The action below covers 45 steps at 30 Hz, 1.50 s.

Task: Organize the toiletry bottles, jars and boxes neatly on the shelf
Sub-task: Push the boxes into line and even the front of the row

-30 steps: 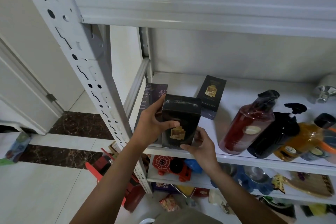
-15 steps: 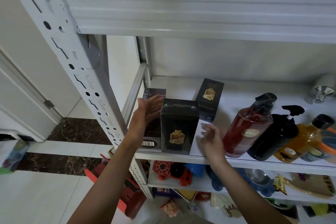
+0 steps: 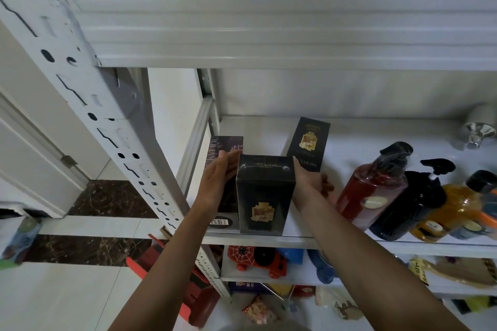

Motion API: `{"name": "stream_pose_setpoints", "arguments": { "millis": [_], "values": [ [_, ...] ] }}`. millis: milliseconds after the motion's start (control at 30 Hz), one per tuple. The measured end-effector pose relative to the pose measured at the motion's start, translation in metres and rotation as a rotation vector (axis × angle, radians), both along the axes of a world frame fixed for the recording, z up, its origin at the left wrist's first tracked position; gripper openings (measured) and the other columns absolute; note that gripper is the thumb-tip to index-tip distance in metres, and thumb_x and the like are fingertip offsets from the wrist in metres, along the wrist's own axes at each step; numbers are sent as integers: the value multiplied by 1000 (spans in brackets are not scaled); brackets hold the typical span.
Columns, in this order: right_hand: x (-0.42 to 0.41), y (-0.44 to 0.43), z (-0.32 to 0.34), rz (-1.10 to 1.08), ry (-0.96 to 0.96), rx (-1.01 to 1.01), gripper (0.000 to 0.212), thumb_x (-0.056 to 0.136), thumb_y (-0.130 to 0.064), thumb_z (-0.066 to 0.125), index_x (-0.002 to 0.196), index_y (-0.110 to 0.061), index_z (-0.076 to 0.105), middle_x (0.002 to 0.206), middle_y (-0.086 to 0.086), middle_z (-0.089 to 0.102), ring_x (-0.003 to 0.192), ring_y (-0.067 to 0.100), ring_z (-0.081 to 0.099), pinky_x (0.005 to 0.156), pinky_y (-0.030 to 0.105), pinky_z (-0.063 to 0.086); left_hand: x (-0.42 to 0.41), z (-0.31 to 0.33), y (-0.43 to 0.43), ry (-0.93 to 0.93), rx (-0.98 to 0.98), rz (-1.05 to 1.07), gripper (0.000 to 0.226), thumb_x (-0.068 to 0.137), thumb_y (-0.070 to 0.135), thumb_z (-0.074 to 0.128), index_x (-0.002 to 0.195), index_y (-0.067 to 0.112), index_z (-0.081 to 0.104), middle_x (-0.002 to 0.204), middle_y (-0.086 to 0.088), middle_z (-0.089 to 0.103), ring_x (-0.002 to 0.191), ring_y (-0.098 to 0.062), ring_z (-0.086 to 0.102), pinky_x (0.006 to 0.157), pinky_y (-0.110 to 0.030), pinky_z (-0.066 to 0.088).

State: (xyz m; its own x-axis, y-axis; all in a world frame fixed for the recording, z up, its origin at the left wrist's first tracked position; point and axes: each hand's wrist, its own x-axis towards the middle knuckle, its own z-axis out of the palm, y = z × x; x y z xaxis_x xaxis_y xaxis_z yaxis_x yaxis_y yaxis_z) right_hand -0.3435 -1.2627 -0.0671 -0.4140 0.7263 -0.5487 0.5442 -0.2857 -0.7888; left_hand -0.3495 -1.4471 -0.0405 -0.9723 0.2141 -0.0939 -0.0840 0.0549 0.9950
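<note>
Standing upright at the shelf's [image 3: 347,142] front edge, the black perfume box [image 3: 265,196] is flanked by both hands. The left hand [image 3: 217,183] lies flat-fingered at its 9 o'clock side. The right hand [image 3: 309,183] touches the 3 o'clock side, fingers loosely bent, grasping nothing. A purple box [image 3: 226,144] stands at 10 o'clock and a red pump bottle [image 3: 376,185] at 3 o'clock.

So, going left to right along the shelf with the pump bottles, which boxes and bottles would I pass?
Purple box → front black box → rear black box → red pump bottle → black pump bottle → amber bottle.
</note>
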Motion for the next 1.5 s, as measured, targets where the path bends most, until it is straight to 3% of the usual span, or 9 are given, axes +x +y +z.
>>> {"name": "stream_pose_setpoints", "arguments": {
  "millis": [133,267,400,500,867,1033,1133,1267,1500],
  "values": [
    [-6,1,-2,26,-60,9,88,68,-53,74,135,-13,34,143,19,32,130,39,33,106,51,33,0,-1,-1,-5,14,-13,48,100,44,27,126,17,58,118,-6,66,107,-16,63,98,-34,48],
    [0,3,-4,76,-11,46,68,75,-40,72,131,-12,43,137,18,38,128,39,35,105,46,35,0,1,-1,37,3,-23,49,101,40,25,129,16,57,121,0,64,107,-7,62,99,-25,47],
    [9,0,-9,120,32,77,49,81,-28,67,123,-11,49,129,17,43,120,38,41,103,46,39,1,2,-1,39,25,-31,57,93,50,29,129,15,56,124,-9,63,115,-21,59,105,-43,43],
    [14,-1,-9,131,63,102,41,83,-28,64,119,-10,53,114,10,49,113,36,46,101,45,40,1,3,0,32,29,-33,61,88,53,31,128,15,56,123,-11,63,115,-24,59,105,-48,42],
    [18,-8,-19,116,318,-28,43,75,-7,72,114,-11,55,110,9,64,97,25,60,89,40,51,2,2,-2,21,39,-42,51,98,43,30,128,11,56,118,-13,66,110,-25,63,102,-48,44],
    [29,-3,-18,72,432,-195,44,79,2,67,119,-8,52,109,11,62,79,16,58,57,25,44,-4,4,-2,-10,26,-42,48,100,42,28,126,14,57,117,-5,66,102,-13,65,94,-31,50],
    [35,-2,-24,12,505,-314,44,76,6,69,113,-11,53,109,13,64,92,24,62,75,34,52,-12,10,3,-34,-4,-31,43,102,39,29,127,15,55,106,15,63,84,8,62,70,-9,49],
    [45,-1,-32,-41,660,-490,41,74,9,68,109,-10,56,110,17,65,94,27,64,89,37,52,-24,24,12,-55,-36,-70,52,100,47,25,134,16,50,132,-4,57,112,-16,57,85,-26,44],
    [57,-4,-42,-63,820,-659,45,75,6,66,113,-15,56,123,17,61,111,31,61,98,39,48,-44,68,37,40,-78,-222,46,100,34,38,141,13,40,143,-14,44,129,-28,46,109,-40,37]
  ]
}}
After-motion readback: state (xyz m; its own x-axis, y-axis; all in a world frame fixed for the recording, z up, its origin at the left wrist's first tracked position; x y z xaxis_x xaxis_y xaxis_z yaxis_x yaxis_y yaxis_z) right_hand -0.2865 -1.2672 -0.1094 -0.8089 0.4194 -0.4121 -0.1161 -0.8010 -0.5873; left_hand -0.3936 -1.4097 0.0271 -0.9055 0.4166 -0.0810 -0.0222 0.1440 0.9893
